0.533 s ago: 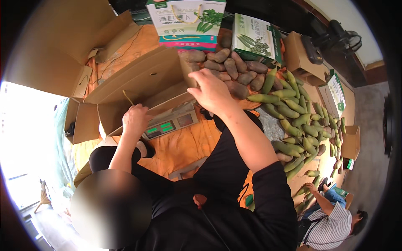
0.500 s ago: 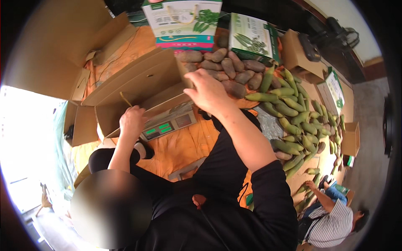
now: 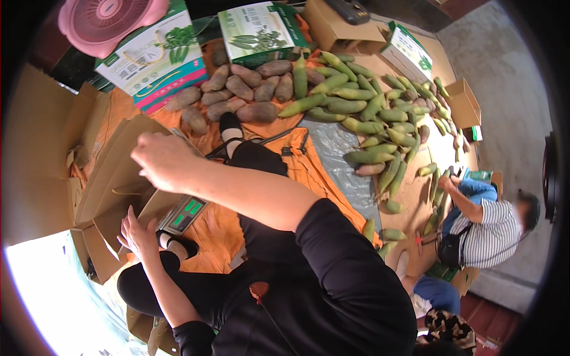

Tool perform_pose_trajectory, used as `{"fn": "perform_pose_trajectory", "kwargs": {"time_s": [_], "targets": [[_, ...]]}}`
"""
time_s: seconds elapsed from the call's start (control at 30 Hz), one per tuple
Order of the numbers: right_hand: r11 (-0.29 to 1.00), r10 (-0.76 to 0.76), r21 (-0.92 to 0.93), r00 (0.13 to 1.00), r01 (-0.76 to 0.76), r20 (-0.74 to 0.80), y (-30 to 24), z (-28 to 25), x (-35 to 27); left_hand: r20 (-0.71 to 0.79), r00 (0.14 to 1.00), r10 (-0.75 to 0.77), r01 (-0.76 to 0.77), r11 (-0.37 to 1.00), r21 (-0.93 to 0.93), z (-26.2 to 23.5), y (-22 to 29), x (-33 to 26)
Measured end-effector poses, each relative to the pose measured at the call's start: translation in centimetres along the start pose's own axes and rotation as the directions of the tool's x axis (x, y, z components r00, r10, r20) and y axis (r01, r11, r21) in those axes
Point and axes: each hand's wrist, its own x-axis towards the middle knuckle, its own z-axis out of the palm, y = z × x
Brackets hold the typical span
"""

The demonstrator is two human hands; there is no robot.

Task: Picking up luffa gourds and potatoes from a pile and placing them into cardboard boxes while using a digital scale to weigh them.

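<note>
An open cardboard box (image 3: 98,178) with raised flaps stands at the left, a thin yellow cord (image 3: 127,191) showing inside it. Over its far right side is my right hand (image 3: 163,161), fingers bent and drawn together; whatever may be between them is hidden. My left hand (image 3: 140,236) is at the box's near side, open with its fingers apart. Beside the box sits a scale (image 3: 184,215) with lit green displays, partly covered by the box.
Brown-red roots (image 3: 240,88) and many long green radishes (image 3: 347,107) lie ahead and right. Printed green-and-white cartons (image 3: 258,32) stand behind, near a pink plastic basket (image 3: 113,24). At the right sits a person in a striped shirt (image 3: 490,234). Orange sheeting (image 3: 208,237) covers the floor.
The view has swung to the right. My right hand has moved closer to my left hand, its fingers more bent. My left hand has spread its fingers. The pink basket has come into view.
</note>
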Motion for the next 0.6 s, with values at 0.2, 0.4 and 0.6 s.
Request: {"fn": "perform_pose_trajectory", "kwargs": {"time_s": [0.2,0.4,0.6], "targets": [[0.977,-0.078,0.192,0.992,0.096,-0.101,-2.6,-1.3,0.7,-0.113,0.983,0.146,-0.152,0.987,-0.042,1.6,-0.5,1.3],[0.858,-0.034,0.508,0.995,0.077,-0.094,-0.8,-8.3,-0.7,-0.12,0.981,0.151,-0.154,0.988,-0.011,2.2,-1.4,1.2],[0.845,0.274,0.464,0.961,-0.264,0.049,9.7,-10.1,-8.2,-0.169,0.972,0.166,-0.163,0.986,0.031,2.6,-1.6,1.5]]}}
